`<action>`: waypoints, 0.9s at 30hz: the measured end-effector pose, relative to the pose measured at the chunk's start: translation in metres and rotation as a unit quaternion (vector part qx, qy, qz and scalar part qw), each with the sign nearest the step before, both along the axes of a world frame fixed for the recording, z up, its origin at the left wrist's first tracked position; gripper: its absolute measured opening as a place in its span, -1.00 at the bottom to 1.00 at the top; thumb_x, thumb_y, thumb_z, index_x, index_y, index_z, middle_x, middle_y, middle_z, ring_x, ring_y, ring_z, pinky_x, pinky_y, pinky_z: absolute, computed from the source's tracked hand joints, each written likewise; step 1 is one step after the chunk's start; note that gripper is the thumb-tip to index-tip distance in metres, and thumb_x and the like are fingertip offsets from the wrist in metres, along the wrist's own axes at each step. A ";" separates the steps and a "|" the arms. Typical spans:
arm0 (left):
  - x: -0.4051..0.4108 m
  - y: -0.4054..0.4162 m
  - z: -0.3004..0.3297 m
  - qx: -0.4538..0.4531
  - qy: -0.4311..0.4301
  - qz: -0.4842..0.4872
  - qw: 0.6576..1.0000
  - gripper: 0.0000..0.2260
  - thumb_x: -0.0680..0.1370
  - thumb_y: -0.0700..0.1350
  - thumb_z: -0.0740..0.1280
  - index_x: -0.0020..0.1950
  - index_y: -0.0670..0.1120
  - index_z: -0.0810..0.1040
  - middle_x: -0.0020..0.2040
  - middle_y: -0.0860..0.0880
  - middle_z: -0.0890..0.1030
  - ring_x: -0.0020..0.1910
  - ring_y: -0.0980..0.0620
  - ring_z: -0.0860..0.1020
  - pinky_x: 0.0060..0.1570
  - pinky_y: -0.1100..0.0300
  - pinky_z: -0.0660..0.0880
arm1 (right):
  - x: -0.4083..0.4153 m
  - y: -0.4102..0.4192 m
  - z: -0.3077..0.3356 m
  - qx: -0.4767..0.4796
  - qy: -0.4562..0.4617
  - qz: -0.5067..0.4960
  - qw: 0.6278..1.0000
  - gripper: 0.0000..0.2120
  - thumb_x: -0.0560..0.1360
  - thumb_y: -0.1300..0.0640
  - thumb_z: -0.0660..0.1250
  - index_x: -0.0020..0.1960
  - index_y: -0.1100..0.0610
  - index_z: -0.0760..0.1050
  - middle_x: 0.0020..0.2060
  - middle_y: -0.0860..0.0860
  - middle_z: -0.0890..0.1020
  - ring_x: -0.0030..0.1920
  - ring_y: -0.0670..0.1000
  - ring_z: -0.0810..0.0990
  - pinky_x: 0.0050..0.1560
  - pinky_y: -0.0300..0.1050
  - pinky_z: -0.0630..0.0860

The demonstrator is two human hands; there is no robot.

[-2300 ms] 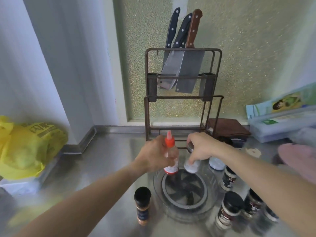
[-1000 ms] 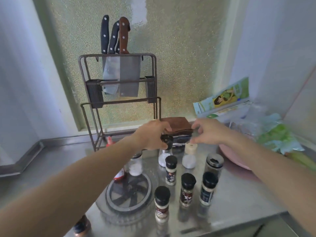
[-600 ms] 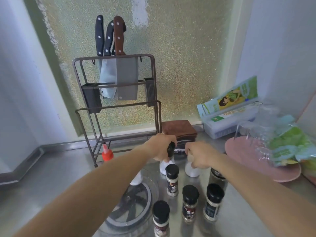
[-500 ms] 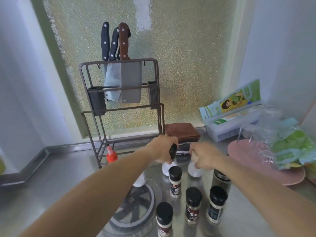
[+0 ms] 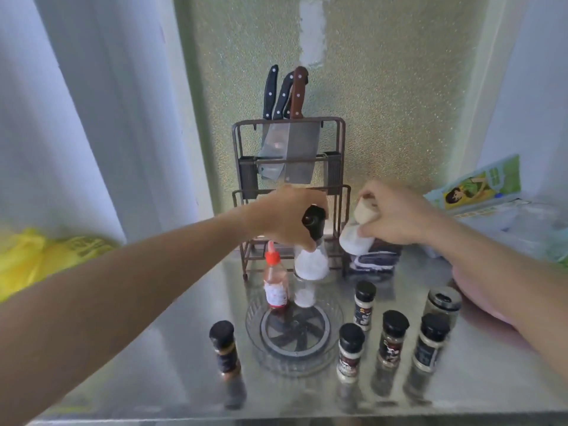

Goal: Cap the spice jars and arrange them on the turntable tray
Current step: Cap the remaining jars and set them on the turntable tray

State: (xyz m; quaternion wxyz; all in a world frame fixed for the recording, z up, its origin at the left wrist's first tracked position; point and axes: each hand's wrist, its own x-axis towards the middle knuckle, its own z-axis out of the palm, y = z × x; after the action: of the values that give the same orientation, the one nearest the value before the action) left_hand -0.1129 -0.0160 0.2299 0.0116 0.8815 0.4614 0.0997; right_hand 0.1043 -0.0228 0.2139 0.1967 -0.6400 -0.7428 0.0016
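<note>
Worktop edge (image 5: 276, 407): steel sheet is sitting nearest, glossy and reflecting the jars.
Capped jars, near row: black-lidded jar (image 5: 224, 348) is standing alone left of the tray; four more are standing right of it, e.g. (image 5: 350, 348) and (image 5: 393, 336), close together — a sweeping forearm is likely to topple them.
Uncapped jar (image 5: 442, 305): appearing lidless at far right, near the right forearm; spill risk if nudged.
Turntable tray (image 5: 333, 305): clear rim, dark hub; red-capped bottle (image 5: 275, 281) and a small clear jar (image 5: 304, 295) are standing at its back edge, so it may be free to spin under a hard set-down.
Left hand (image 5: 289, 216): fingers are clenching a black-topped shaker (image 5: 312, 259), held above the tray's back edge.
Right hand (image 5: 396, 216): fingers are grasping a beige-topped shaker (image 5: 356, 238), tilted in the air; contents could be leaking if its top is loose.
Knife rack (image 5: 289, 167): standing just behind both hands; knuckles are passing near it.
</note>
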 end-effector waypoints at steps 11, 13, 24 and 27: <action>-0.074 -0.009 -0.073 -0.062 0.008 0.089 0.994 -0.49 0.37 -0.01 0.60 0.25 0.06 0.50 0.06 0.02 0.62 0.06 -0.06 0.56 0.02 0.12 0.55 | -0.065 0.001 -0.073 -0.127 -0.045 0.051 0.989 -0.47 0.39 0.13 0.51 0.30 0.11 0.42 0.15 0.06 0.58 0.08 0.09 0.58 0.04 0.03 0.59; -0.081 -0.004 -0.087 -0.066 0.002 0.098 0.993 -0.48 0.36 -0.02 0.60 0.26 0.07 0.50 0.02 0.06 0.58 0.04 -0.03 0.54 -0.07 0.18 0.45 | -0.066 0.006 -0.083 -0.139 -0.048 0.041 0.988 -0.44 0.40 0.12 0.53 0.34 0.12 0.41 0.19 0.07 0.57 0.14 0.11 0.58 0.06 0.02 0.57; -0.083 0.024 -0.131 -0.075 -0.002 0.150 0.986 -0.38 0.34 0.06 0.62 0.26 -0.03 0.40 0.04 0.01 0.54 0.00 -0.04 0.49 -0.09 0.18 0.44 | -0.076 0.023 -0.122 -0.182 -0.101 -0.010 0.978 -0.46 0.43 0.18 0.51 0.30 0.22 0.34 0.18 0.15 0.57 0.15 0.16 0.60 -0.14 -0.05 0.44; -0.083 0.026 -0.141 -0.088 -0.006 0.156 0.984 -0.39 0.35 0.06 0.61 0.27 -0.02 0.39 0.04 0.02 0.51 -0.01 -0.01 0.47 -0.21 0.26 0.35 | -0.073 0.024 -0.129 -0.182 -0.101 -0.015 0.978 -0.47 0.43 0.17 0.52 0.28 0.24 0.35 0.16 0.16 0.58 0.12 0.18 0.62 -0.17 -0.05 0.43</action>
State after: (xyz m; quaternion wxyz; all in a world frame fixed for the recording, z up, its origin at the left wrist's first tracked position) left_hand -0.1955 0.0096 0.0888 0.0766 0.7934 0.6004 0.0644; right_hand 0.0313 0.0010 0.0854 0.0007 -0.6729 -0.7365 0.0692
